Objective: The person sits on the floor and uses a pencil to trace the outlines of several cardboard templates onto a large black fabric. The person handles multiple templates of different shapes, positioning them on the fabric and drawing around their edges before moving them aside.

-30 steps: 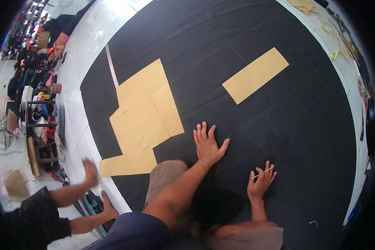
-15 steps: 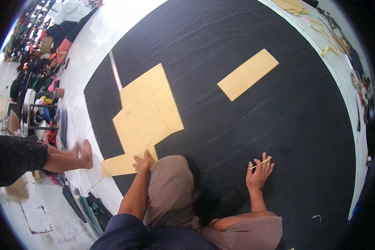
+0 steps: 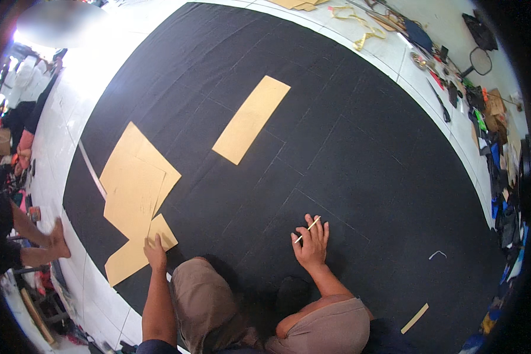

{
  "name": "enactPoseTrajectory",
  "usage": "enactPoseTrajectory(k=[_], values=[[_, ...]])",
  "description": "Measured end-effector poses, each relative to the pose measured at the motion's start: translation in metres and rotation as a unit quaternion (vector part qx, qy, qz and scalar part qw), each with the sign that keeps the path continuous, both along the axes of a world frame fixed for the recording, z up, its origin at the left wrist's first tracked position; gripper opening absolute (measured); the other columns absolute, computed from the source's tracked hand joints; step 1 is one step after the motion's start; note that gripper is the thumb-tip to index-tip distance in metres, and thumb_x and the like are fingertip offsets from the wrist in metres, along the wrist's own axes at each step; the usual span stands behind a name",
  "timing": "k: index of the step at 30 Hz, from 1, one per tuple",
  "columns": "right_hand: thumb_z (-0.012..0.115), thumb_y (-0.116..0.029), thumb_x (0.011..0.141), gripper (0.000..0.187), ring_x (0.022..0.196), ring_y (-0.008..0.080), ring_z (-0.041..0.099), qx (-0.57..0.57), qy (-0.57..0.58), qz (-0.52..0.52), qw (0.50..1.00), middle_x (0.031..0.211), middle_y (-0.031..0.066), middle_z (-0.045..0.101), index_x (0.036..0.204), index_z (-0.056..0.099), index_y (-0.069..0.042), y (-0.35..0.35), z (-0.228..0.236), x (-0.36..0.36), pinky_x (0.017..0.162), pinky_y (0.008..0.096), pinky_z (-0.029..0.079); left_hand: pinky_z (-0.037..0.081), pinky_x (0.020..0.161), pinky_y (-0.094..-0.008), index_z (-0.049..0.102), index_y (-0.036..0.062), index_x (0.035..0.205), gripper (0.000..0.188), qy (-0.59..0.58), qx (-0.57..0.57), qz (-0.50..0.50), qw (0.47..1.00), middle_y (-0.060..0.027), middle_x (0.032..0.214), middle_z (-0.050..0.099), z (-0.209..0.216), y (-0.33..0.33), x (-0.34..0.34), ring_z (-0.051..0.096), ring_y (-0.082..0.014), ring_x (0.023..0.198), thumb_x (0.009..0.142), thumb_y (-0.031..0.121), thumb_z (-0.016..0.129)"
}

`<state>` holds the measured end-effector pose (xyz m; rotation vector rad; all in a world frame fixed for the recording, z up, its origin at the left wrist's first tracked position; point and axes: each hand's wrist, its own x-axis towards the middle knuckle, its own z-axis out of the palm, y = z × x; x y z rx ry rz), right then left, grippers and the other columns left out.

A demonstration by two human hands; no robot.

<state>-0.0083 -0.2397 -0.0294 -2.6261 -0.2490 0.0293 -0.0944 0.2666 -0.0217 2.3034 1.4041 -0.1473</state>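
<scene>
Black cloth (image 3: 242,206) with thin pale lines on it is spread over the floor below me. My left hand (image 3: 155,252) lies with its fingers extended on a tan angled paper pattern piece (image 3: 127,266). Larger tan pattern pieces (image 3: 137,183) adjoin it on the far side and overlap one another. My right hand (image 3: 311,243) rests on the cloth, a thin pale pencil-like stick (image 3: 307,230) held between its fingers. Farther off, a separate tan rectangular pattern piece (image 3: 252,120) lies by itself on the cloth.
A pale strip (image 3: 92,170) lies near the cloth's left edge. At lower right are a narrow tan strip (image 3: 415,318) and a small white bent bit (image 3: 437,255). A yellow tape measure (image 3: 369,36) is beyond the cloth. Another person's foot (image 3: 58,239) is at the left.
My view has swung to the right, so the pattern pieces appear farther left. The left hand is still on the angled piece, and the right hand still holds the pale stick.
</scene>
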Motion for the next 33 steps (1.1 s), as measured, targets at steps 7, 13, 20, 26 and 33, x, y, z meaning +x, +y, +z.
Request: enactPoseTrajectory(k=[7, 13, 20, 26, 33], values=[[0.067, -0.034, 0.097, 0.027, 0.149, 0.0414, 0.034, 0.041, -0.007, -0.001, 0.999, 0.153, 0.015, 0.048, 0.113, 0.063, -0.012, 0.012, -0.002, 0.0, 0.122, 0.0628, 0.018, 0.041, 0.112, -0.0569, 0.038, 0.0086, 0.156, 0.076, 0.066, 0.109, -0.15, 0.98, -0.0292, 0.157, 0.035, -0.009, -0.006, -0.145, 0.035, -0.0454, 0.145, 0.097, 0.048, 0.064], [0.065, -0.035, 0.099, 0.026, 0.147, 0.0409, 0.037, 0.104, -0.031, -0.016, 0.994, 0.152, 0.0189, 0.049, 0.108, 0.064, -0.01, -0.003, 0.011, -0.002, 0.122, 0.0603, 0.016, 0.042, 0.11, -0.0573, 0.036, 0.0111, 0.157, 0.075, 0.195, 0.013, -0.114, 0.974, -0.0286, 0.156, 0.034, 0.017, -0.049, -0.218, 0.036, -0.0455, 0.144, 0.097, 0.049, 0.062], [0.06, -0.02, 0.104, 0.018, 0.133, 0.0416, 0.053, 0.286, -0.072, -0.156, 0.943, 0.146, 0.0253, 0.051, 0.112, 0.055, -0.004, -0.036, 0.048, -0.043, 0.103, 0.0476, 0.049, 0.044, 0.108, -0.0578, 0.034, 0.014, 0.158, 0.075, 0.248, 0.015, -0.097, 0.964, -0.028, 0.155, 0.033, 0.015, -0.076, -0.254, 0.036, -0.0456, 0.143, 0.098, 0.05, 0.061], [0.055, -0.02, 0.107, 0.022, 0.125, 0.0358, 0.056, 0.187, -0.098, -0.253, 0.944, 0.138, 0.0215, 0.055, 0.118, 0.054, -0.002, -0.067, 0.07, -0.16, 0.103, 0.0437, 0.048, 0.045, 0.107, -0.0582, 0.032, 0.0165, 0.158, 0.074, 0.244, 0.025, -0.112, 0.963, -0.0275, 0.155, 0.033, 0.004, -0.079, -0.245, 0.036, -0.0457, 0.142, 0.098, 0.051, 0.059], [0.046, -0.034, 0.11, 0.04, 0.119, 0.0369, 0.059, 0.206, 0.001, -0.436, 0.876, 0.132, 0.0228, 0.057, 0.128, 0.055, 0.001, -0.073, 0.063, -0.3, 0.104, 0.0434, 0.046, 0.047, 0.105, -0.0586, 0.029, 0.0194, 0.159, 0.074, 0.239, 0.023, -0.135, 0.961, -0.0269, 0.154, 0.032, -0.005, -0.066, -0.238, 0.037, -0.0458, 0.141, 0.099, 0.052, 0.057]])
